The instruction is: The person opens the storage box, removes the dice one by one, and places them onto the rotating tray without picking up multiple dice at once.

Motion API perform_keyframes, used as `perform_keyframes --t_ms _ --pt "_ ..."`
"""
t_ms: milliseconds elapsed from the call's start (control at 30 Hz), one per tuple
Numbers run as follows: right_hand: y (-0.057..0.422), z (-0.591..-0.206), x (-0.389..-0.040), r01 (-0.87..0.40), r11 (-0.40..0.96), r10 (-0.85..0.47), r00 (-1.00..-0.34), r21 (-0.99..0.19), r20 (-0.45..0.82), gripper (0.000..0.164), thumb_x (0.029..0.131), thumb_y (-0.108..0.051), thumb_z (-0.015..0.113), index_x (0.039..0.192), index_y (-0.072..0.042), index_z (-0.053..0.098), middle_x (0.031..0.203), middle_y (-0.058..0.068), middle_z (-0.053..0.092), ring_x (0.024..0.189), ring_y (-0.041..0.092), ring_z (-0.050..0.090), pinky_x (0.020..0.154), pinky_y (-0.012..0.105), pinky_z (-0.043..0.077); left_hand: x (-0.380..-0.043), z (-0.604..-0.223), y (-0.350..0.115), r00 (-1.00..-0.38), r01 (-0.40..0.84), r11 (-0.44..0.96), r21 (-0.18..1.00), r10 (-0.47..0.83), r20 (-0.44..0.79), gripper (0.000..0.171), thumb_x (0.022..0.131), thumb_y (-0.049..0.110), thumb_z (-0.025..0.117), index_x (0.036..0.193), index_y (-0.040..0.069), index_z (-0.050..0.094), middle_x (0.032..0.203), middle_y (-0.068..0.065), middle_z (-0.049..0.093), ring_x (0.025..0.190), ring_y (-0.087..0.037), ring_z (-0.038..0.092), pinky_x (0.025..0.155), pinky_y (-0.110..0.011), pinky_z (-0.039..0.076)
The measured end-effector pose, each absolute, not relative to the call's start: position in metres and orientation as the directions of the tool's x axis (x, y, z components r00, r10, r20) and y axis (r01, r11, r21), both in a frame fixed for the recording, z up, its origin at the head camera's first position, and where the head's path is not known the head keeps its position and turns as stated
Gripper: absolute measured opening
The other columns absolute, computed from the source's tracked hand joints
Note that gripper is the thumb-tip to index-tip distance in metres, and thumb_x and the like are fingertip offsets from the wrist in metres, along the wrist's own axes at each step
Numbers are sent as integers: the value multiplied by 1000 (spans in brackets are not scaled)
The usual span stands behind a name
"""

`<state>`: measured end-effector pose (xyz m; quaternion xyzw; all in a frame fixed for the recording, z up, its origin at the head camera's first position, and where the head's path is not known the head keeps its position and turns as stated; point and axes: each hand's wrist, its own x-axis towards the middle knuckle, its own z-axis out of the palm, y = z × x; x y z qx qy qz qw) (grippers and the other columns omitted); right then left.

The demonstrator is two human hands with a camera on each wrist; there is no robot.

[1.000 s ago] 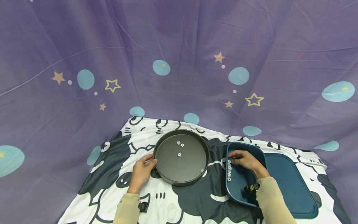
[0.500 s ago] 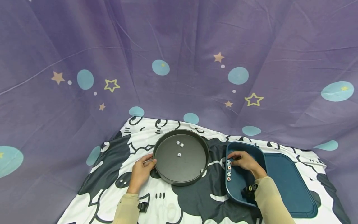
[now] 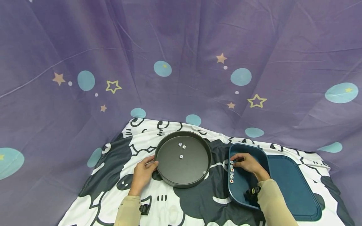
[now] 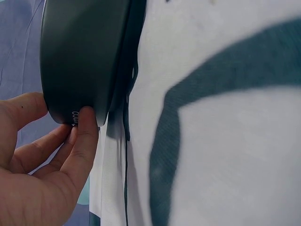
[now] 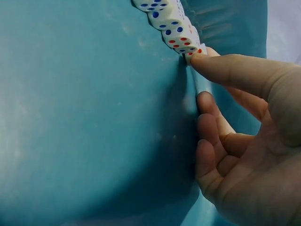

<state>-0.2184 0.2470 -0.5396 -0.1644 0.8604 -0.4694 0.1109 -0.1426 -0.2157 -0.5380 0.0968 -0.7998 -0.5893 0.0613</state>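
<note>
A round dark grey pan (image 3: 192, 169) rests on the patterned cloth, with several white dice (image 3: 181, 157) scattered on its floor. My left hand (image 3: 142, 176) holds the pan at its left side; in the left wrist view the thumb is at the rim and the fingers lie against the outer wall (image 4: 80, 61). Inside the blue rectangular container (image 3: 240, 196), several dice (image 3: 232, 173) stand in a row along the left wall. At the far end of that row my right hand (image 3: 250, 164) pinches a die (image 5: 202, 48) between thumb and forefinger, which partly cover it.
A flat blue lid (image 3: 294, 188) lies right of the container, partly behind my right forearm. Black-and-white cartoon cloth (image 3: 167, 204) covers the surface. A purple curtain (image 3: 181, 94) with stars and blue ovals hangs behind it.
</note>
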Motion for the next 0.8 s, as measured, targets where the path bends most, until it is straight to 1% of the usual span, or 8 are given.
perform_keyframes --t_ms 133,333,533,633,800 --pt "246 -537 -217 -156 518 -366 -929 -841 -54 18 83 5 74 102 6 73 93 15 69 79 17 59 65 24 51 -143 -538 -215 -973 -86 282 955 -228 -20 34 94 11 71 125 -1 66 122 -19 67 108 -28 68 81 -24 59" --pt "246 -530 -216 -94 505 -332 -939 -858 -92 19 85 2 75 104 5 73 91 13 69 80 18 60 66 24 54 -143 -537 -214 -971 -92 285 954 -239 -22 33 94 12 71 124 -1 67 121 -18 67 107 -27 69 80 -25 60" --pt "246 -520 -213 -100 506 -299 -952 -856 -66 20 84 0 77 103 5 73 89 13 68 78 17 59 64 23 51 -143 -537 -214 -972 -92 281 955 -233 -26 35 93 11 72 125 -2 66 122 -20 67 107 -28 68 80 -25 60" --pt "246 -515 -212 -111 513 -290 -956 -851 -50 20 84 0 77 103 4 73 92 14 69 82 18 60 67 24 51 -143 -536 -215 -972 -98 275 957 -231 -33 35 94 12 72 126 -2 66 122 -19 67 108 -28 68 81 -24 59" --pt "245 -506 -210 -92 512 -264 -963 -854 -54 22 86 -3 76 107 2 73 99 14 68 90 21 60 71 27 54 -144 -536 -215 -973 -98 277 956 -226 -34 36 94 12 71 126 -2 66 123 -19 67 108 -28 68 81 -24 59"
